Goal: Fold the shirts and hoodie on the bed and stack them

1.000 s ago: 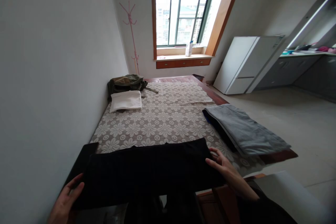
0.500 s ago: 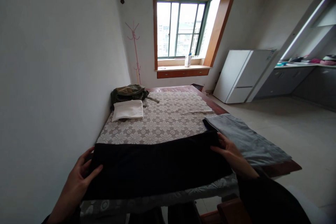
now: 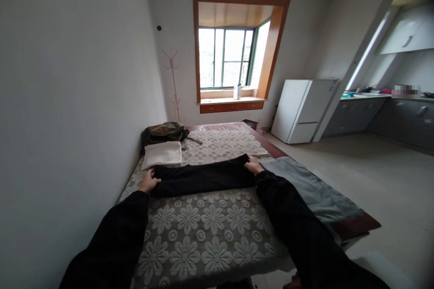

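A folded black garment [image 3: 201, 178] stretches from side to side over the flowered tablecloth [image 3: 190, 226]; its exact kind cannot be told. My left hand [image 3: 149, 182] pinches its left end, thumb toward me and fingers on the far side. At the other end, my right hand [image 3: 252, 165] grips the upper right corner. Both arms reach forward in black sleeves. A folded white cloth [image 3: 162, 153] lies just beyond my left hand. To the right of my right hand, a grey garment [image 3: 312, 187] is spread along the table's right side.
A dark green backpack [image 3: 164, 133] rests at the far left of the table, by the wall. The table's brown corner [image 3: 368, 226] juts out on the right. Beyond stand a pink coat rack [image 3: 174, 83], a white fridge [image 3: 301, 108] and a window ledge holding a bottle [image 3: 237, 91].
Both hands have carried the black garment forward, away from the table's near edge, and more tablecloth shows in front of me. The view has tipped upward.
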{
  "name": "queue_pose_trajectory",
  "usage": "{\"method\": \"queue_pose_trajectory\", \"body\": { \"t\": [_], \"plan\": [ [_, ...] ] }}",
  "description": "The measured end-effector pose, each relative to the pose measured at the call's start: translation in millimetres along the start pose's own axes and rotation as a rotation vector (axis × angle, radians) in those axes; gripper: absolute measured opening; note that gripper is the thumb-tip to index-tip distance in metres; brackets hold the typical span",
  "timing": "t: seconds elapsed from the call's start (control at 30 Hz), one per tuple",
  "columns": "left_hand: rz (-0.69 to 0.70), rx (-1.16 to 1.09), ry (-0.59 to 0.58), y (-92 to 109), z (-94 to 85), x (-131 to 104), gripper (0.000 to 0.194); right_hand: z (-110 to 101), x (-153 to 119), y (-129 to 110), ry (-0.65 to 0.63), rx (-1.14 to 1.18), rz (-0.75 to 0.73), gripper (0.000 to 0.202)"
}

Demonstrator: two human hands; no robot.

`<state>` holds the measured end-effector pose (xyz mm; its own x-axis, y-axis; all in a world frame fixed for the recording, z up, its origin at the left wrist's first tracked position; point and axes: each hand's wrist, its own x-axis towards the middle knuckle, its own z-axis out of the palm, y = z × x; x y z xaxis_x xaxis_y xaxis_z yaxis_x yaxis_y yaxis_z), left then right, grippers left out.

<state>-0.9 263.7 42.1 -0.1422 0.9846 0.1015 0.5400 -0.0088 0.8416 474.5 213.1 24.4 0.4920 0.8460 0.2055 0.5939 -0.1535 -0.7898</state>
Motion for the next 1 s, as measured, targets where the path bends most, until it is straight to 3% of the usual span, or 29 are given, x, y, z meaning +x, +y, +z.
{"method": "queue_pose_trajectory", "body": {
  "t": [0.2, 0.43, 0.6, 0.8, 1.0],
  "plan": [
    [-0.026, 0.145, 0.026, -31, 10.8, 21, 0.035, 35, -3, 37, -0.016, -0.158, 0.017, 0.055],
    [0.041, 0.154, 0.151, -58, 27.1, 24, 0.036, 50, 3, 61, 0.037, -0.263, -0.016, 0.071],
    [0.101, 0.093, 0.143, -67, 35.3, 27, 0.031, 50, 5, 68, 0.036, -0.282, -0.047, 0.057],
    [0.053, 0.03, 0.179, -71, 32.3, 30, 0.031, 49, 7, 73, 0.101, -0.157, -0.015, 0.028],
    [0.072, -0.006, 0.167, -60, 22.0, 20, 0.019, 43, 2, 68, 0.274, 0.043, -0.074, 0.03]
  ]
}}
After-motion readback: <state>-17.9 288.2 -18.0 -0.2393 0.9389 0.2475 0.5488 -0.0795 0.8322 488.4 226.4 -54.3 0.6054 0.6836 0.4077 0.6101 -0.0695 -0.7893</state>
